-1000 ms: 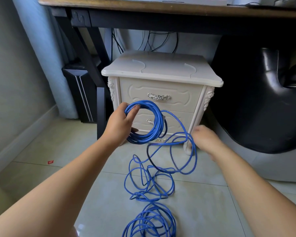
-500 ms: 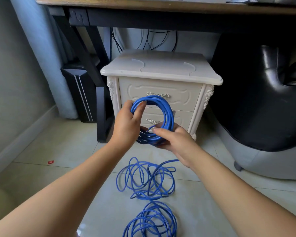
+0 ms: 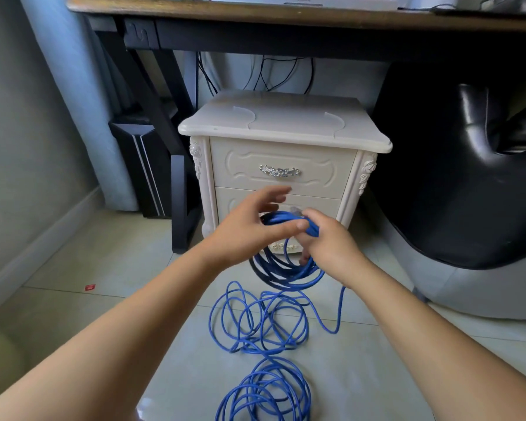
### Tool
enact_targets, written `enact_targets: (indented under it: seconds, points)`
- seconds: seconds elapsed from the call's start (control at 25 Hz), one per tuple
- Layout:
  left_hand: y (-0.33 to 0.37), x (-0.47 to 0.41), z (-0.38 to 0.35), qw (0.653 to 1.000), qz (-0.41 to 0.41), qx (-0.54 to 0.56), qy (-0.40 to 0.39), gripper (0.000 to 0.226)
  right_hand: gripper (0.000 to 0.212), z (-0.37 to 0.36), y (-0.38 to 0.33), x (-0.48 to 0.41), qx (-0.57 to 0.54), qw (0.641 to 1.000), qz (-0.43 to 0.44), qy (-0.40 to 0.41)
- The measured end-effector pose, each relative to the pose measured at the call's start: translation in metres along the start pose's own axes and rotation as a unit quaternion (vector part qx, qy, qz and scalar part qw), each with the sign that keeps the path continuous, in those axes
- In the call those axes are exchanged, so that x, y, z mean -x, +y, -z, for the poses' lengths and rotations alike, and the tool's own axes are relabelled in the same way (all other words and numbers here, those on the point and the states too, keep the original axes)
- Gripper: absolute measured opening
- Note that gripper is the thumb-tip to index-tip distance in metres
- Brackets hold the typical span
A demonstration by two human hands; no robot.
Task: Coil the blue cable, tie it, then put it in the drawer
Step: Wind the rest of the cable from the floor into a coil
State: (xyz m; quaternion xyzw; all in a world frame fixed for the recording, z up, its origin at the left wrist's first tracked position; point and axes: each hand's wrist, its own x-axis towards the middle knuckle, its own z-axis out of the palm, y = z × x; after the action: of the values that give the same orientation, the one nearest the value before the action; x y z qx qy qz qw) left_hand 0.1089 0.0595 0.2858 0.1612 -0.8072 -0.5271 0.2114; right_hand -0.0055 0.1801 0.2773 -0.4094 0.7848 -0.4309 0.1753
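Note:
A long blue cable point(image 3: 264, 326) lies partly in loose loops on the tiled floor. Its coiled part point(image 3: 289, 275) hangs in front of the cream nightstand point(image 3: 283, 126). My right hand point(image 3: 328, 244) grips the top of the coil, with a clear plug end showing above its fingers. My left hand point(image 3: 249, 229) is beside it with fingers spread and the thumb resting on the coil's top. Both drawers of the nightstand are closed; the upper drawer point(image 3: 246, 171) has a silver handle point(image 3: 279, 171). My hands hide part of the lower drawer.
A dark wooden desk point(image 3: 255, 10) spans overhead, with a black leg point(image 3: 179, 202) left of the nightstand. A black chair point(image 3: 468, 177) fills the right side. A grey wall and skirting run along the left. A small red scrap point(image 3: 89, 287) lies on the floor.
The coil has dropped lower and passed from my left hand's grip to my right hand. My left hand has opened its fingers. The view has tilted slightly.

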Motion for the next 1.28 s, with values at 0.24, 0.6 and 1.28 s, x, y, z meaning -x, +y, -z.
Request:
enact_targets:
  seconds: [0.24, 0.6, 1.28]
  points:
    - [0.017, 0.003, -0.022, 0.978, -0.006, -0.208, 0.009, 0.046, 0.025, 0.008, -0.001, 0.006, 0.082, 0.995, 0.037, 0.040]
    - [0.032, -0.002, -0.016, 0.951, 0.116, 0.092, 0.270, 0.042, 0.010, 0.020, -0.010, 0.018, -0.341, 0.931, -0.106, -0.078]
    - [-0.020, -0.063, -0.021, 0.900, 0.196, 0.310, 0.234, 0.040, 0.010, -0.002, 0.010, -0.067, -0.202, 0.970, -0.118, 0.068]
